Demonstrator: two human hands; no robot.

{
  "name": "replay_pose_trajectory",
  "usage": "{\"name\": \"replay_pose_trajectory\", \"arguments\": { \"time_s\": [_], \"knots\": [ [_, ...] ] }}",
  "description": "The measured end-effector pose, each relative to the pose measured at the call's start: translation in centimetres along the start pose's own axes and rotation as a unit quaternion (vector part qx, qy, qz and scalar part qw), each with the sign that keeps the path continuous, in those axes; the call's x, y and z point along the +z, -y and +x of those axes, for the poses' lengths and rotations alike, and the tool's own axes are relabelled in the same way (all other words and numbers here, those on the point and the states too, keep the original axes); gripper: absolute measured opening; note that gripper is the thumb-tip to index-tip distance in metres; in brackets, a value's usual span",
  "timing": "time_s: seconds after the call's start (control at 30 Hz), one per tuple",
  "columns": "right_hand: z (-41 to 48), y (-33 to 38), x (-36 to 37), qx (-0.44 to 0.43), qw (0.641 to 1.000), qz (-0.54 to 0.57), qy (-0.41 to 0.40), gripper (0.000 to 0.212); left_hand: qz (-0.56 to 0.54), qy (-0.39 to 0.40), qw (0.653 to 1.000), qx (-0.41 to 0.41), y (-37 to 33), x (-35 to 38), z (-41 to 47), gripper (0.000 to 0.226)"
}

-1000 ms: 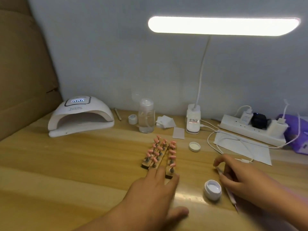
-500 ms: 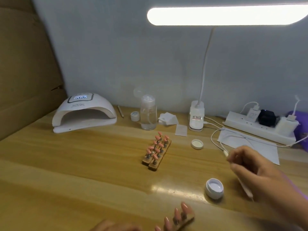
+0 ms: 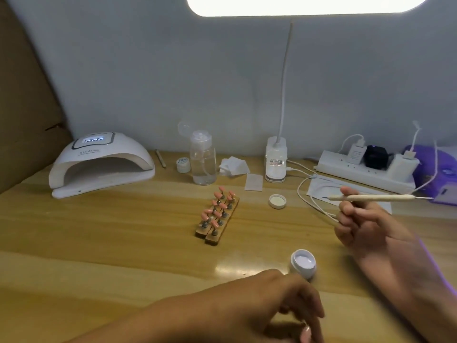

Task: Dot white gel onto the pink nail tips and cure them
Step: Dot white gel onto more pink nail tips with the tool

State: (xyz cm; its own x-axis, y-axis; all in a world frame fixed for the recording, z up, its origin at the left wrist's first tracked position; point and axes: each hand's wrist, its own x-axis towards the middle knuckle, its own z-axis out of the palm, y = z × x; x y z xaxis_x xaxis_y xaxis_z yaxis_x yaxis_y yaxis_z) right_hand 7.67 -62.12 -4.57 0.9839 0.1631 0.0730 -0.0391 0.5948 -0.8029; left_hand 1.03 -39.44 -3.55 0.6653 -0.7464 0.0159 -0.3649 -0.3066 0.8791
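Pinching a thin wooden stick [image 3: 371,198] level between thumb and fingers, the right hand [image 3: 363,226] hangs at three o'clock. The open jar of white gel [image 3: 303,263] stands at five o'clock, just beyond the left hand [image 3: 279,305]. That hand's fingers curl downward, and I cannot tell whether they grasp anything. Two wooden strips of pink nail tips [image 3: 217,219] lie side by side, touching, at centre. The curing lamp [image 3: 101,164] sits at ten o'clock, its mouth facing bare table [image 3: 99,243] wood that runs to the strips. A loose lid [image 3: 277,201] lies at two o'clock from them.
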Motion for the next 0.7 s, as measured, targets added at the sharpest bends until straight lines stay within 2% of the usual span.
{"name": "replay_pose_trajectory", "arguments": {
  "time_s": [0.03, 0.1, 0.17, 0.2, 0.33, 0.47, 0.6, 0.7],
  "knots": [
    [-0.1, 0.0, 0.1, -0.007, 1.0, -0.011, -0.014, 0.028, 0.019, -0.004, 1.0, 0.013, 0.0, 0.6, 0.6, 0.03],
    [-0.5, -0.1, 0.2, -0.044, 0.994, -0.083, -0.058, 0.021, 0.117, -0.079, 0.99, 0.029, 0.7, 1.8, 1.0, 0.035],
    [-0.9, -0.4, 0.5, -0.086, 0.974, -0.19, -0.092, 0.02, 0.243, -0.169, 0.953, 0.061, 1.5, 2.3, 0.7, 0.034],
    [-1.2, -0.6, 0.8, -0.102, 0.963, -0.229, -0.097, 0.021, 0.271, -0.181, 0.943, 0.071, 1.6, 2.4, 0.5, 0.032],
    [-1.7, -1.3, 1.3, -0.181, 0.921, -0.335, -0.081, 0.024, 0.201, -0.183, 0.96, 0.065, 1.3, 2.5, 0.6, 0.02],
    [-1.9, -2.1, 1.4, -0.233, 0.881, -0.412, -0.005, 0.018, 0.185, -0.167, 0.966, 0.071, 1.1, 2.4, 1.1, 0.014],
    [-2.0, -2.5, 1.4, -0.253, 0.85, -0.461, 0.04, 0.015, 0.163, -0.158, 0.973, 0.048, 1.1, 2.3, 1.3, 0.019],
    [-1.9, -2.3, 1.3, -0.258, 0.84, -0.476, 0.039, 0.014, 0.086, -0.149, 0.985, 0.013, 1.2, 2.1, 1.5, 0.015]
  ]
}}
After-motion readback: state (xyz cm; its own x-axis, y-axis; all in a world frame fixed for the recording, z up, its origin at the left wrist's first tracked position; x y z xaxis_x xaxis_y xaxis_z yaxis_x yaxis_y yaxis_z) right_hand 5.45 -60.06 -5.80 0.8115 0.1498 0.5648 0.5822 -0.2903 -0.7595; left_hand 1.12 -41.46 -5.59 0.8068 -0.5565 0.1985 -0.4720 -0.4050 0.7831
